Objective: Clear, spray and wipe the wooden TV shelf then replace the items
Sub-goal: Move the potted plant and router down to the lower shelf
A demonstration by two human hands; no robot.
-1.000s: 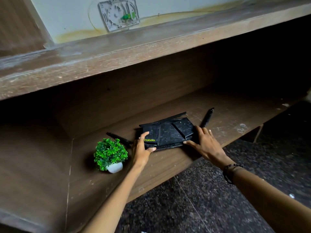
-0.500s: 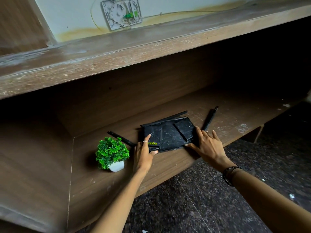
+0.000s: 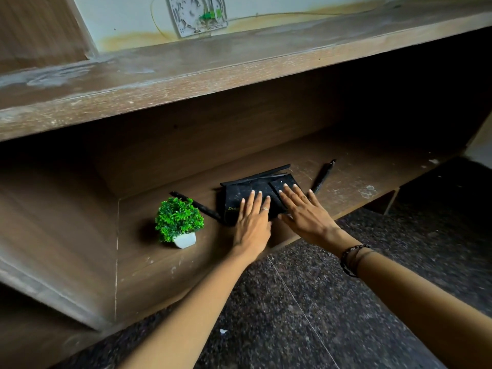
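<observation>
At frame centre on the lower shelf (image 3: 359, 182), both the left hand (image 3: 251, 222) and right hand (image 3: 308, 214) lie flat, fingers straight, gripping nothing, on the dusty black router (image 3: 239, 194), seemingly light, rigid, best lifted by its side edges, not its thin antennas.

Speckled dark stone floor (image 3: 332, 302) under pale stained wall (image 3: 127, 14)

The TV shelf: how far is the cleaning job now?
Done: nothing visibly; the shelf looks dusty. In hand: left hand and right hand lie flat over the router. Left: remove router and plant, spray, wipe, replace.
</observation>
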